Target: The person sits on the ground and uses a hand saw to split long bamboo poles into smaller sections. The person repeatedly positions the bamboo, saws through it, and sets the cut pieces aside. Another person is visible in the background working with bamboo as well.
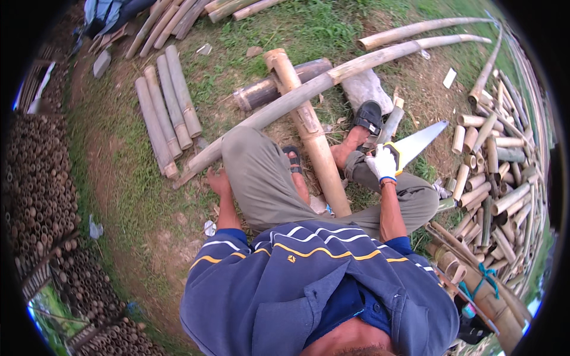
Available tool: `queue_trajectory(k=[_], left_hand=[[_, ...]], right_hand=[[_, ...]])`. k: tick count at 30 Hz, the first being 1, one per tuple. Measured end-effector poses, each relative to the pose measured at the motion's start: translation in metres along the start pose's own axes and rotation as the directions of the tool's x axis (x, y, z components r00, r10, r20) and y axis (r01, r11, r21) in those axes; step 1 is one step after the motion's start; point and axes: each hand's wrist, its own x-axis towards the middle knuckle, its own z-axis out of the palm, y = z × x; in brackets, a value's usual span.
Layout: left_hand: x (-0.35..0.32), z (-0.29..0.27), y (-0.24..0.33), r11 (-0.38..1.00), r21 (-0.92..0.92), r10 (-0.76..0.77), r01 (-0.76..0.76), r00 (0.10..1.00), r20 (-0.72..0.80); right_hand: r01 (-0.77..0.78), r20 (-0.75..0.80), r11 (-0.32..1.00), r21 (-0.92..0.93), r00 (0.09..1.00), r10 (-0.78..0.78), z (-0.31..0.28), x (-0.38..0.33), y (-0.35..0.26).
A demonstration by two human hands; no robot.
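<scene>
My right hand (382, 162), in a white glove, is closed round the black-and-yellow handle of a hand saw (415, 144). The saw's blade points up and to the right, away from the bamboo. A long bamboo pole (279, 104) slants across in front of me, passing by my left knee. It lies over a thick bamboo post (323, 157) between my legs. My bare left hand (218, 179) is low beside the pole's near-left end, its visible fingers apart. Whether it touches the pole is hard to make out.
Several cut bamboo lengths (169, 98) lie side by side at the left. A dark bamboo log (279, 83) sits under the post's far end, near a pale sack-like lump (365, 89). A heap of short bamboo pieces (502, 172) fills the right side. Another pole (421, 31) lies beyond.
</scene>
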Motion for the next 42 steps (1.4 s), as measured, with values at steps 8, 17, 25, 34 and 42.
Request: queue_trajectory(k=[8,17,25,34,42], left_hand=[[0.059,0.055,0.049,0.566,0.312,0.6,-0.763,0.641,0.479],[-0.005,0.032,0.079,0.65,0.333,0.434,-0.683,0.694,0.575],[-0.003,-0.1,0.039,0.608,0.338,0.342,-0.718,0.622,0.705],[-0.1,-0.193,-0.008,0.677,0.321,0.335,-0.662,0.666,0.667],[-0.067,-0.16,0.191,0.507,0.242,0.792,-0.827,0.558,0.248]], right_hand=[[0.064,-0.003,0.998,-0.001,0.998,-0.064,0.009,0.007,0.006],[0.02,0.0,0.998,-0.053,1.0,-0.02,0.013,0.008,0.015],[0.025,0.008,0.996,-0.084,1.0,-0.024,0.005,0.01,0.0],[0.093,0.006,0.993,-0.07,0.996,-0.093,0.012,0.015,0.004],[0.103,-0.008,0.994,-0.041,0.995,-0.103,0.017,0.019,0.011]])
